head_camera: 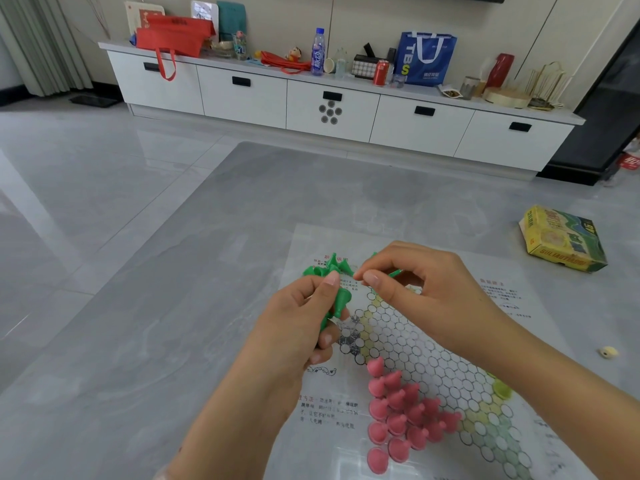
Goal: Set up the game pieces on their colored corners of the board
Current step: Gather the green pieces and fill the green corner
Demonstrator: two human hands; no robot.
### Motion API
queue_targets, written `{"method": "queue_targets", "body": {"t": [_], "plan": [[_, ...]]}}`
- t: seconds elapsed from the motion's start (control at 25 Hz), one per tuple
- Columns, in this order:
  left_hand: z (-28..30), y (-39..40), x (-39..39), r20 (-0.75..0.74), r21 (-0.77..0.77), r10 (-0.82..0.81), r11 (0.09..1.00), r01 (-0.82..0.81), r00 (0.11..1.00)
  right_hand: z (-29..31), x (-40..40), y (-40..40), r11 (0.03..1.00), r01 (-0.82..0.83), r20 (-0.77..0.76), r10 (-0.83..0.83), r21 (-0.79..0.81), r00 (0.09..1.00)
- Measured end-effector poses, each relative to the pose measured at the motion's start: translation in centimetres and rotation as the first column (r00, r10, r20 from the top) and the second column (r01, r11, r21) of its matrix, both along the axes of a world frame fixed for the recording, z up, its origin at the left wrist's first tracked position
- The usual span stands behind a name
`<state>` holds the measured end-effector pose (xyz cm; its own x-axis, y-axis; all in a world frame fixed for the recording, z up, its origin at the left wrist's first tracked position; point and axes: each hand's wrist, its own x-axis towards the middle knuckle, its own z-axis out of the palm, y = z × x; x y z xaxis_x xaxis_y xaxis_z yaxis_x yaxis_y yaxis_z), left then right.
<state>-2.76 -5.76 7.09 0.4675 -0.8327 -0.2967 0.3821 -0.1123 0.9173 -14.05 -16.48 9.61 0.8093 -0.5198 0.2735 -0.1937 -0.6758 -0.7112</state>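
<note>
Green pieces: small plastic cone pawns (341, 299), a bunch clenched in the left hand (304, 320); more green pawns (334, 265) near the far edge of the thin paper hexagon-grid board (415, 344).
Right hand (419, 282): pinching one green pawn over the board.
Pink cone pawns (401, 414): clustered on the board's near corner.
Yellow cardboard box (561, 239): near the table's right edge.

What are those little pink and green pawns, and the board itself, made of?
The pink pawns and green pawns look like moulded plastic: uniform colour, smooth, slightly matte. The board seems a thin printed sheet, paper or plastic film; it lies flat and glossy.
</note>
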Motion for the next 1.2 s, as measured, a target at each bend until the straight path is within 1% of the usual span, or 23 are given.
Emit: {"method": "queue_targets", "body": {"t": [0.08,0.32,0.44,0.56,0.72,0.88,0.92,0.96,1.04,1.08,1.12,1.2], "plan": [[0.0,0.0,0.1,-0.010,-0.002,0.017,1.000,-0.017,1.000,-0.1,-0.1,0.0,1.000,-0.023,0.002,0.024,-0.010,1.000],[-0.1,0.0,0.1,0.003,0.024,0.027,0.999,-0.027,1.000,-0.5,0.0,0.4,0.986,-0.101,0.011,0.103,-0.129,0.995],[-0.2,0.0,0.1,0.014,0.039,0.034,0.999,-0.034,0.999,-0.5,0.0,0.4,0.982,-0.120,0.020,0.124,-0.144,0.992],[-0.2,0.0,0.2,0.031,0.046,0.031,0.998,-0.032,0.999,-0.5,0.1,0.5,0.973,-0.125,0.013,0.130,-0.192,0.991],[-0.2,0.0,0.2,0.037,0.066,0.032,0.997,-0.035,0.999,-0.6,0.0,0.7,0.937,-0.130,-0.015,0.133,-0.325,0.991],[-0.1,0.0,0.0,0.039,0.082,0.027,0.996,-0.030,0.999,-0.6,0.1,0.8,0.923,-0.124,-0.019,0.125,-0.365,0.992],[-0.1,0.0,0.0,0.033,0.091,0.034,0.995,-0.037,0.999,-0.5,0.1,0.7,0.936,-0.105,-0.016,0.106,-0.337,0.994],[0.0,0.0,-0.1,0.016,0.103,0.049,0.993,-0.050,0.999,-0.3,0.2,0.5,0.960,-0.062,-0.007,0.063,-0.273,0.998],[0.4,-0.1,-0.1,-0.046,0.126,0.094,0.988,-0.087,0.995,-0.1,0.2,-0.6,0.994,0.079,0.014,-0.078,-0.081,0.997],[0.6,-0.2,-0.1,-0.072,0.138,0.112,0.985,-0.101,0.991,-0.1,0.2,-1.4,0.988,0.156,0.014,-0.156,0.004,0.988],[0.7,-0.3,0.0,-0.083,0.153,0.121,0.982,-0.107,0.989,-0.3,0.1,-2.3,0.974,0.226,0.002,-0.226,0.032,0.974],[0.6,-0.4,0.2,-0.067,0.182,0.119,0.978,-0.105,0.991,-0.8,0.3,-4.0,0.949,0.312,-0.077,-0.315,-0.050,0.946]]}}
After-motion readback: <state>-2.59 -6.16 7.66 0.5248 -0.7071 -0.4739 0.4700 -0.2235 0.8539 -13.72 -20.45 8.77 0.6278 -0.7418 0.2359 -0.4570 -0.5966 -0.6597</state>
